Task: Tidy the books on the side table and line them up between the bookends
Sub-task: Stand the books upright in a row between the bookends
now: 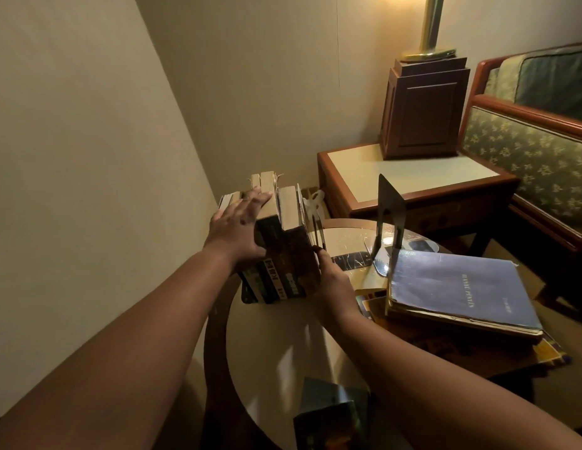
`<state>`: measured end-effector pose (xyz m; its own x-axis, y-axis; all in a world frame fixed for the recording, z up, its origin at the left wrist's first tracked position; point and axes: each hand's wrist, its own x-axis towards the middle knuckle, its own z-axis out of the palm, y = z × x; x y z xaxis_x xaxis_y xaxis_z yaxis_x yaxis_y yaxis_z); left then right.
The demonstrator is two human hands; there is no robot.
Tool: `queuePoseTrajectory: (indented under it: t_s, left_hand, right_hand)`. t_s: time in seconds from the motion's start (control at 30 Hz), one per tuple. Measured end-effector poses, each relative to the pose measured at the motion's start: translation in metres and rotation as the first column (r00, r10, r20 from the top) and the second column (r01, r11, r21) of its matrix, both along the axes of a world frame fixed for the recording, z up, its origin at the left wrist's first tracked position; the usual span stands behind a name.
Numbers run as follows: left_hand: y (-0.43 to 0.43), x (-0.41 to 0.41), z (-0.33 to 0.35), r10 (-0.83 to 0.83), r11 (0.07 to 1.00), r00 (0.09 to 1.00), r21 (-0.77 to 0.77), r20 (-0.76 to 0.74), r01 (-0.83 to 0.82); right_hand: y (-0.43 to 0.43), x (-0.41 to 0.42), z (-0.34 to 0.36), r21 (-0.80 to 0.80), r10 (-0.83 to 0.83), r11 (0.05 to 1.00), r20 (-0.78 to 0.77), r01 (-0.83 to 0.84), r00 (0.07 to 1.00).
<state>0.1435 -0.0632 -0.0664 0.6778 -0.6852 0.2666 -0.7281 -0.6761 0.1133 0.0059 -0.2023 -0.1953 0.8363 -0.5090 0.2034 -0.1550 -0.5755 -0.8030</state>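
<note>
Cream walls meet in a corner behind a round wooden tabletop (pixel 276 345). At its far left edge a row of upright books (pixel 283 254) stands with spines facing the camera. The left hand (pixel 237 228) lies on their tops, its grip spread with fingers straight. The right hand (pixel 335 287) is against the row's right end, beside a thin dark bookend (pixel 314 227); whether its grip is closed I cannot tell. A second bookend (pixel 391 209) stands well apart, just beside a flat blue book (pixel 455 287) topping a stack.
</note>
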Motion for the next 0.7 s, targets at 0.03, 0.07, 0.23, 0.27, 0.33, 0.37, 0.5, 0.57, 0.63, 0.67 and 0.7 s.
queuePoseTrajectory:
  t_s: [0.03, 0.07, 0.23, 0.27, 0.33, 0.37, 0.5, 0.57, 0.63, 0.67, 0.7]
  left_hand:
    - [-0.001, 0.000, 0.000, -0.002, 1.000, 1.000, 0.002, 0.002, 0.002]
    - [-0.002, -0.001, 0.000, -0.006, 1.000, 1.000, 0.004, 0.006, 0.006]
    - [-0.004, 0.001, -0.002, -0.035, 0.999, 0.999, -0.003, 0.019, 0.035]
    - [-0.004, 0.002, -0.003, -0.038, 0.999, 0.999, -0.007, 0.019, 0.039]
    - [-0.003, 0.004, -0.004, -0.042, 0.999, 0.999, -0.010, 0.018, 0.042]
    - [-0.003, 0.004, -0.004, -0.040, 0.999, 0.999, -0.007, 0.017, 0.040]
    - [-0.004, 0.003, -0.003, -0.039, 0.999, 0.999, 0.008, -0.019, 0.040]
    - [-0.006, 0.005, 0.005, -0.057, 0.998, 0.996, 0.014, -0.067, 0.058]
    - [-0.011, 0.007, 0.016, -0.075, 0.996, 0.993, 0.031, -0.089, 0.078]
    - [-0.015, 0.006, 0.022, -0.089, 0.995, 0.993, 0.045, -0.074, 0.092]
    - [-0.020, 0.005, 0.029, -0.112, 0.991, 0.993, 0.063, -0.045, 0.114]
  right_hand:
    - [0.000, 0.000, -0.002, 0.019, 0.004, 1.000, -0.024, -0.004, 1.000]
    - [0.000, 0.001, -0.004, 0.040, 0.002, 0.999, -0.030, -0.001, 1.000]
    - [0.002, 0.011, -0.007, 0.058, -0.025, 0.998, 0.002, 0.025, 1.000]
    - [0.003, 0.013, -0.008, 0.061, -0.021, 0.998, 0.003, 0.021, 1.000]
    - [0.004, 0.016, -0.009, 0.063, -0.011, 0.998, -0.003, 0.011, 1.000]
    - [0.004, 0.018, -0.009, 0.069, -0.011, 0.998, -0.009, 0.011, 1.000]
    - [0.007, 0.020, -0.007, 0.075, -0.019, 0.997, -0.046, 0.022, 0.999]
    - [0.006, 0.020, -0.003, 0.059, -0.003, 0.998, -0.071, 0.008, 0.997]
    - [0.004, 0.018, 0.002, 0.040, 0.021, 0.999, -0.105, -0.017, 0.994]
    - [0.003, 0.015, 0.004, 0.035, 0.029, 0.999, -0.112, -0.025, 0.993]
    - [0.002, 0.012, 0.006, 0.030, 0.029, 0.999, -0.110, -0.026, 0.993]
